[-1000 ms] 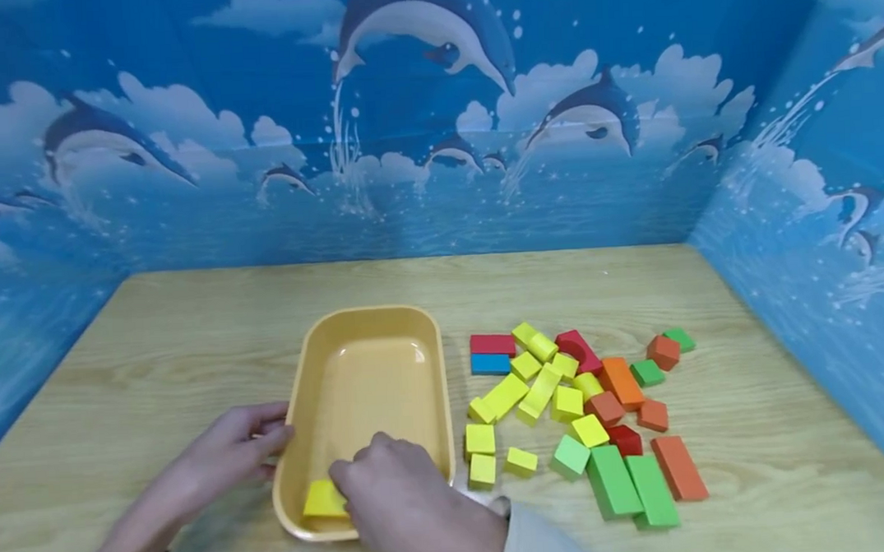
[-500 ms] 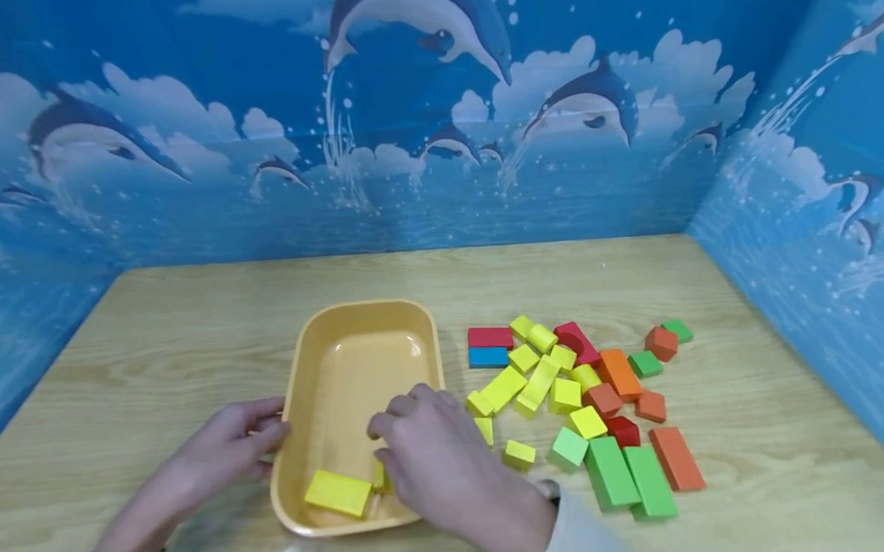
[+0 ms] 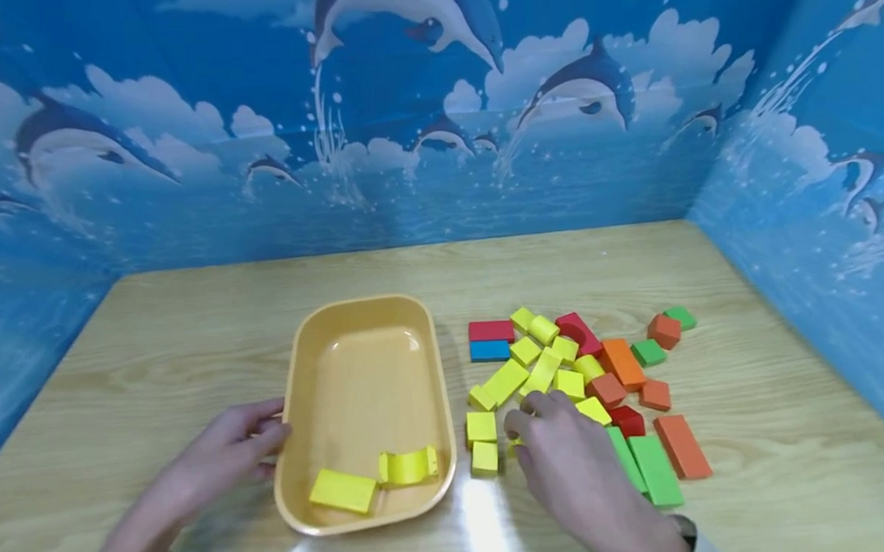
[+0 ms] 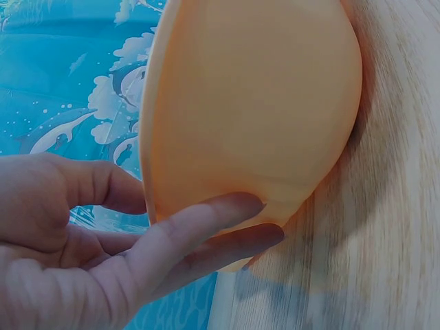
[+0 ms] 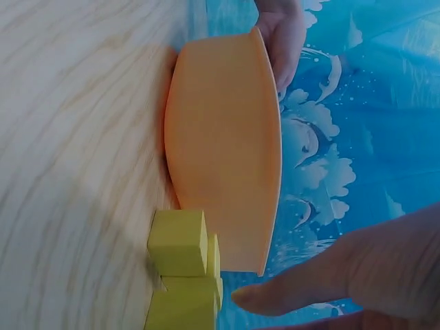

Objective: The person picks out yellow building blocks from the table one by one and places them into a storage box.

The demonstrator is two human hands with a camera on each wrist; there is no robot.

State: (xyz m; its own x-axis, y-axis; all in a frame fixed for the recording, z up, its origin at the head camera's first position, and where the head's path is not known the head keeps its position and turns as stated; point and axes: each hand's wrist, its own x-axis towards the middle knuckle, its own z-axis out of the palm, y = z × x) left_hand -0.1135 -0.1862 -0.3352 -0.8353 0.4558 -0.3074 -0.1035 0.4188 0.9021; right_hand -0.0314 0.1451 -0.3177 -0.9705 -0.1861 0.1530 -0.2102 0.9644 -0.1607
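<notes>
My left hand (image 3: 231, 450) is at the left side of a yellow-orange plastic tray (image 3: 294, 480). In the left wrist view, its extended fingers (image 4: 206, 216) touch the tray's outer wall (image 4: 254, 103). Inside the tray lie a yellow rectangular block (image 3: 343, 490) and a yellow arch block (image 3: 408, 467). My right hand (image 3: 576, 468) hovers low over the blocks right of the tray, mostly covering a small yellow block (image 3: 514, 447). The right wrist view shows its thumb (image 5: 289, 285) extended, with no block against the tip. Its other fingertips are hidden.
Two yellow cubes (image 3: 481, 427) stand between the tray and my right hand. Several yellow blocks (image 3: 506, 382) are spread behind it. Red and blue bricks (image 3: 490, 351) lie farther back. Orange (image 3: 622, 364) and green blocks (image 3: 655, 471) lie to the right. Blue dolphin-printed walls (image 3: 408, 187) enclose the table.
My right hand has let go of the yellow arch block in the tray and moved right, over the loose blocks. The yellow rectangular block stays in the tray. My left hand keeps its place.
</notes>
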